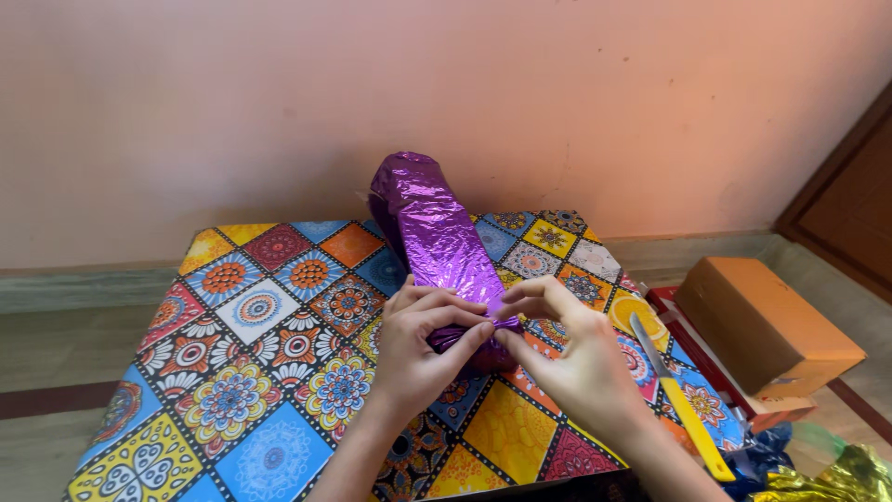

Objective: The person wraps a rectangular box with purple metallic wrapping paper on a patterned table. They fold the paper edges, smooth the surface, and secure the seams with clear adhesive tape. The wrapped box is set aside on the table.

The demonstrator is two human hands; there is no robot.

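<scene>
Biggest thing in frame is the low table (232, 372) with its loud mandala-tile cover, filling most of the lower left and centre. Lying across it from the upper centre down toward the middle is a long bottle-shaped object wrapped in shiny purple foil (437, 237), its far end poking past the table's back edge. Right of the table, on the floor, sits a plain cardboard box (767, 321) on top of something red, and crumpled gold foil (836, 479) shows in the bottom right corner. A yellow-handled knife (683, 404) lies along the table's right edge.

Both hands meet at the near end of the wrapped object. The left hand (418, 349) is curled around the gathered foil from the left, and the right hand (576, 358) pinches that same bunched end between thumb and fingertips. So both are grasping the wrap, not released.

Looks like the closing-the-end stage: the body is covered, the tail is being folded in. Next move probably calls for holding the tuck tight and securing it, carefully, since thin foil tears easily.
</scene>
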